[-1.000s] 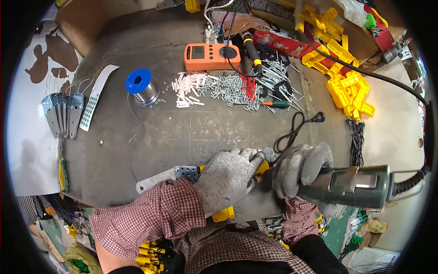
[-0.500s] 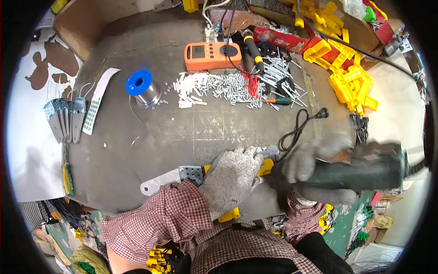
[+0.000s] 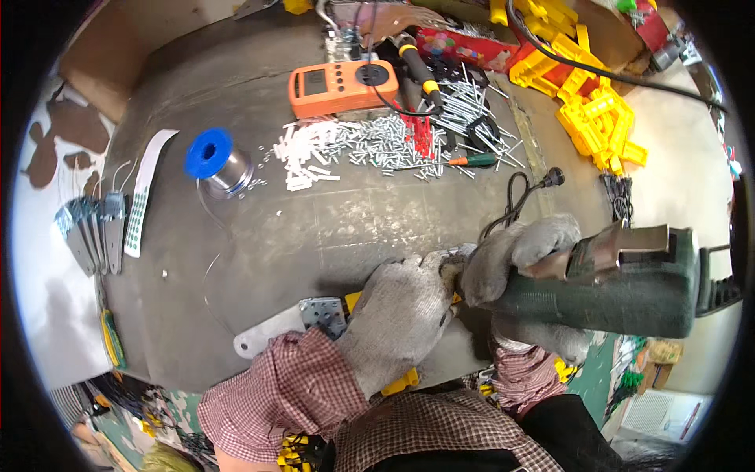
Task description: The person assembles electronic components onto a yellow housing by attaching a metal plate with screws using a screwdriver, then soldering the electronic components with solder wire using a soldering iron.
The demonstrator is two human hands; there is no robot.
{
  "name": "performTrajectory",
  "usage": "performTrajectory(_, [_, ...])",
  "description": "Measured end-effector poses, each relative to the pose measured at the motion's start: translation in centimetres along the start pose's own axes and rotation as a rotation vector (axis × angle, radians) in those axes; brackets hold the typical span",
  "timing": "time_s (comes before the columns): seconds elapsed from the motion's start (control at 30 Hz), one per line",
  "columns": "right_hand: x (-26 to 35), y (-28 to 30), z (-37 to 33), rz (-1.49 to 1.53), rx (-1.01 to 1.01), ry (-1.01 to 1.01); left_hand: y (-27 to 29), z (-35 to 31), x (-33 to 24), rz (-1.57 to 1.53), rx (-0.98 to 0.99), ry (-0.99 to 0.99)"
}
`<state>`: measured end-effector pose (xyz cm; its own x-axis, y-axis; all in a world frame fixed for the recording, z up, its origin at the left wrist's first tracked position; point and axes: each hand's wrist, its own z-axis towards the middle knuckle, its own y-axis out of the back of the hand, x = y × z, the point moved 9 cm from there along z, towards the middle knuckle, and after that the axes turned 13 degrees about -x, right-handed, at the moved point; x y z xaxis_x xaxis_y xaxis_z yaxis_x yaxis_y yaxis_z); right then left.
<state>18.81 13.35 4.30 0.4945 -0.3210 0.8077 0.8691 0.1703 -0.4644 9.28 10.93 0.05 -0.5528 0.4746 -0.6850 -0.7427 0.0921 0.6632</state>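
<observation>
My left hand [image 3: 397, 322], in a grey knit glove, is closed over a yellow plastic housing [image 3: 403, 382] lying near the table's front edge. Most of the housing is hidden under the glove. From its left end a flat grey metal blade [image 3: 271, 326] with a perforated bracket [image 3: 323, 315] sticks out. My right hand [image 3: 499, 259], gloved too, grips a dark green corded power drill [image 3: 605, 299] held level. The drill's front end points left and comes up beside my left fingertips; its tip is hidden there.
Behind my hands lie heaped screws [image 3: 385, 141], white sleeves [image 3: 303, 157], an orange multimeter [image 3: 344, 88] and a screwdriver [image 3: 476, 160]. A blue solder spool [image 3: 211, 153] stands at left, near metal blades [image 3: 90, 232]. Yellow housings [image 3: 602, 126] pile at right. A black plug cord [image 3: 515, 200] lies behind the drill.
The drill was blurred by motion and is now steadier, its front end close to my left fingertips. My left hand stays on the yellow housing. The whole view has shifted slightly.
</observation>
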Motion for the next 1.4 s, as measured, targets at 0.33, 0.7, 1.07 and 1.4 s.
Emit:
performTrajectory(0.33, [7.1,-9.0,-6.6,0.204,0.32,0.087,-0.2,-0.7,0.6,0.166,0.08,0.066])
performTrajectory(0.7, [2.1,-12.9,-8.6,0.317,0.588,-0.19,-0.7,-0.5,0.9,0.142,0.133,0.056])
performTrajectory(1.07, [-0.2,-13.9,-9.2,0.35,0.692,-0.296,-1.6,0.1,1.4,0.092,0.085,0.036])
performTrajectory(1.4, [4.1,-12.2,-7.7,0.31,0.57,-0.151,-0.9,-0.3,0.8,0.206,0.095,0.011])
